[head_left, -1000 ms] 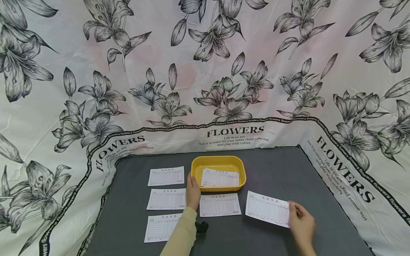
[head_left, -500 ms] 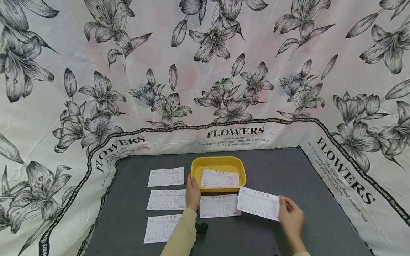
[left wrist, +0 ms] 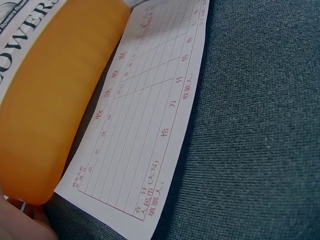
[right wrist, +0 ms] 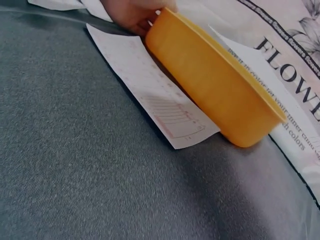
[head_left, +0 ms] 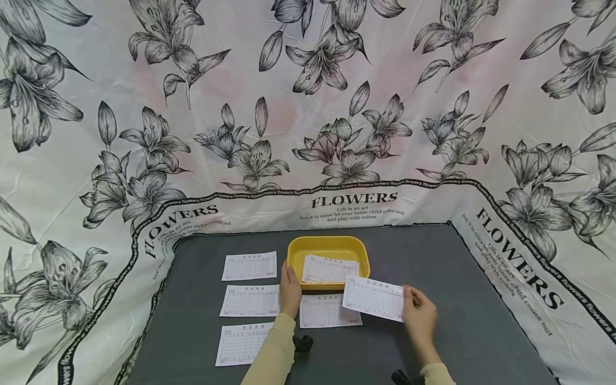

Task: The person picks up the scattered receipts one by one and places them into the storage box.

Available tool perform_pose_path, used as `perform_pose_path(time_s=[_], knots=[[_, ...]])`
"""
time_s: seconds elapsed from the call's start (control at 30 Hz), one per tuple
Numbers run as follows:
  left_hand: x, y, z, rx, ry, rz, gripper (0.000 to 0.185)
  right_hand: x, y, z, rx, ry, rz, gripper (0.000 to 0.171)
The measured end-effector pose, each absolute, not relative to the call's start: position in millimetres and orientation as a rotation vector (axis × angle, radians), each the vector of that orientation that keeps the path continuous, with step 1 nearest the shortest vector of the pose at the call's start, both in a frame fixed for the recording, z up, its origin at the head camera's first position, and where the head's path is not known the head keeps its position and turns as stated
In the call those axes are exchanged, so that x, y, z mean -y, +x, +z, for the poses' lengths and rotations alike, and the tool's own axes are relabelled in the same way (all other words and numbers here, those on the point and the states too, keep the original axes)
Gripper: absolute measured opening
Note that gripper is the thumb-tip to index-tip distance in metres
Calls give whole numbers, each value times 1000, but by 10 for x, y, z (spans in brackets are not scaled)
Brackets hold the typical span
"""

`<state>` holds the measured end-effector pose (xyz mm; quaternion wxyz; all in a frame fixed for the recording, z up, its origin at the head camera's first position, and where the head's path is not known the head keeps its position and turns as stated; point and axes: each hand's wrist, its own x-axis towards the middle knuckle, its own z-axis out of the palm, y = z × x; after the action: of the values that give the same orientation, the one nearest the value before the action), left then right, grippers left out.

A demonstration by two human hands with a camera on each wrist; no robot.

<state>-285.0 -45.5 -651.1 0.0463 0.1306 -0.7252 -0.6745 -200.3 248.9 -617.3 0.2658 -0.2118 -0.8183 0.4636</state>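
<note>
My left hand [head_left: 290, 291] grips the left end of a yellow plastic tray [head_left: 328, 245]. In the right wrist view, its fingers [right wrist: 137, 15] curl at the tray's rim. Printed receipt slips [head_left: 327, 267] lie inside the tray, overlapping. My right hand [head_left: 420, 315] pinches the right edge of another receipt slip [head_left: 372, 298], held tilted at the tray's front right corner. In the head view it partly covers the receipt slip [head_left: 322, 313] lying flat before the tray. That flat slip [left wrist: 135, 125] shows red print along the tray's side in the left wrist view.
Left of the tray, a column of receipt slips lies on the grey table [head_left: 481, 331]: a far one [head_left: 249, 266], a middle one [head_left: 250, 301] and a near one [head_left: 240, 345] partly under the left sleeve [head_left: 271, 350]. Flower-printed cloth [head_left: 356, 206] hangs around the table.
My right hand has moved left and slightly away from me with its receipt slip, from beside the flat slip to over that slip and the tray's corner. My left hand stays on the tray.
</note>
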Motion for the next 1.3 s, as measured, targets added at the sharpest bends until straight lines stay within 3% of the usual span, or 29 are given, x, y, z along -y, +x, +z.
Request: perform_pose_path(time_s=[1.3], knots=[[471,-2863,-6521,2199,389,-2037,54,-2178,-2563,-6200,2275,-465,1288,23]])
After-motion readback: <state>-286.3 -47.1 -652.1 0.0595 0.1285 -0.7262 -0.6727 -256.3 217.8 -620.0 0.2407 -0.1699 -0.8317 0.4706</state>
